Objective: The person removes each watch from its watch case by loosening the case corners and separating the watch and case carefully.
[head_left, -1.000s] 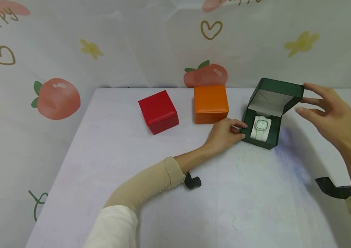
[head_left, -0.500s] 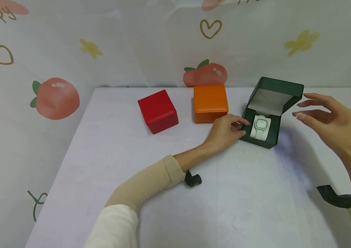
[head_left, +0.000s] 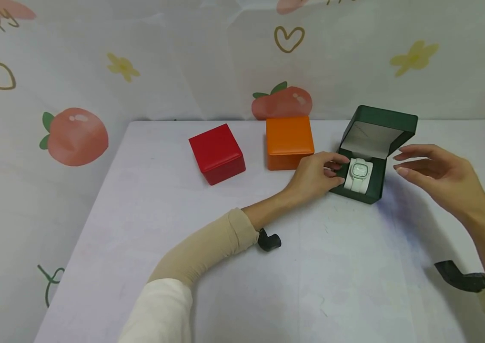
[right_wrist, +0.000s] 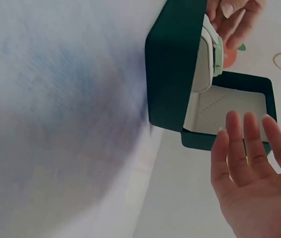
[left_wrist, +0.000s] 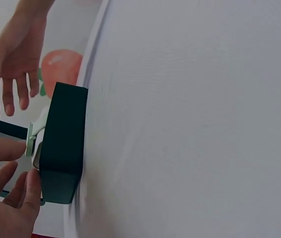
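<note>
A dark green watch box stands with its lid raised at the back right of the table. Inside it, a pale green wristwatch is wrapped round a white cushion. My left hand reaches over the box's left edge, index finger and thumb apart. In the left wrist view, its index fingertip is at the watch; whether it touches, I cannot tell. Right of the box, my right hand hovers with loosely bent fingers, holding nothing. The right wrist view shows its fingers spread before the lid.
An orange box with a closed lid stands just left of the green one. Farther left is a closed red box. All sit on a white-covered table, against a white backdrop printed with peaches and hearts.
My right hand has left the lid and come down and left beside the box. My left hand has slid slightly right, over the box's edge toward the watch.
</note>
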Motion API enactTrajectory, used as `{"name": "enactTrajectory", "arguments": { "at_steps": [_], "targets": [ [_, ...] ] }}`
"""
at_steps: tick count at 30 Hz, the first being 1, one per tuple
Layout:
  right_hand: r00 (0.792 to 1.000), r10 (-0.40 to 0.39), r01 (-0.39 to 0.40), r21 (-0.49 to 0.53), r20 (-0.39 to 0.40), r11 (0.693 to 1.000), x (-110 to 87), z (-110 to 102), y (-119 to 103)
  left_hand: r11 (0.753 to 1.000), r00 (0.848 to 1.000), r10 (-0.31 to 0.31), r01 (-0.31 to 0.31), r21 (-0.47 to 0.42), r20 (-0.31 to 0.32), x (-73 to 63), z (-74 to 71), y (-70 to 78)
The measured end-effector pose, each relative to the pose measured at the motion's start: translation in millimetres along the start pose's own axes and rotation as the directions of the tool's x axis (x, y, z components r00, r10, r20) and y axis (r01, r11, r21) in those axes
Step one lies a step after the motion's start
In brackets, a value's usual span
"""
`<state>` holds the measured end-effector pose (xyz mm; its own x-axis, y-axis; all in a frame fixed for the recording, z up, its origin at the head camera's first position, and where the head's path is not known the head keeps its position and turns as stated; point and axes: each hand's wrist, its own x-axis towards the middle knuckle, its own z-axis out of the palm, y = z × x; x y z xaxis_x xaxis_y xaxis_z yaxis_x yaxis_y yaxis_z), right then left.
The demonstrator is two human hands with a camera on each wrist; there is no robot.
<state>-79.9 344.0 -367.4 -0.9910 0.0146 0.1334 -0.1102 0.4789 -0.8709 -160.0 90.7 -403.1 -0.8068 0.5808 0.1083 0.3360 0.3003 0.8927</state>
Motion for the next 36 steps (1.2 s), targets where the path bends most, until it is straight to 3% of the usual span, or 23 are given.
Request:
{"name": "enactTrajectory", "arguments": {
  "at_steps": [10, 17, 26, 36],
  "targets": [
    [0.995, -0.012, 0.018, -0.052, 0.100, 0.998, 2.0, 9, 6, 0.999, 0.998, -0.023, 0.024, -0.023, 0.055, 9.6, 0.3, -0.2],
    [0.988, 0.052, -0.036, -0.112, 0.148, 0.993, 5.2, 16, 8, 0.997, 0.994, -0.045, 0.037, 0.075, 0.102, 17.0, -1.7, -0.1],
    [0.979, 0.058, -0.015, -0.217, 0.194, 0.976, 8.4, 19, 12, 0.988, 0.982, -0.094, 0.072, 0.136, 0.165, 22.5, -1.0, 2.5],
    [0.978, 0.037, 0.010, -0.225, 0.205, 0.974, 10.3, 27, 14, 0.979, 0.975, -0.063, 0.019, 0.205, 0.214, 28.8, -2.7, 1.0]
  ]
}}
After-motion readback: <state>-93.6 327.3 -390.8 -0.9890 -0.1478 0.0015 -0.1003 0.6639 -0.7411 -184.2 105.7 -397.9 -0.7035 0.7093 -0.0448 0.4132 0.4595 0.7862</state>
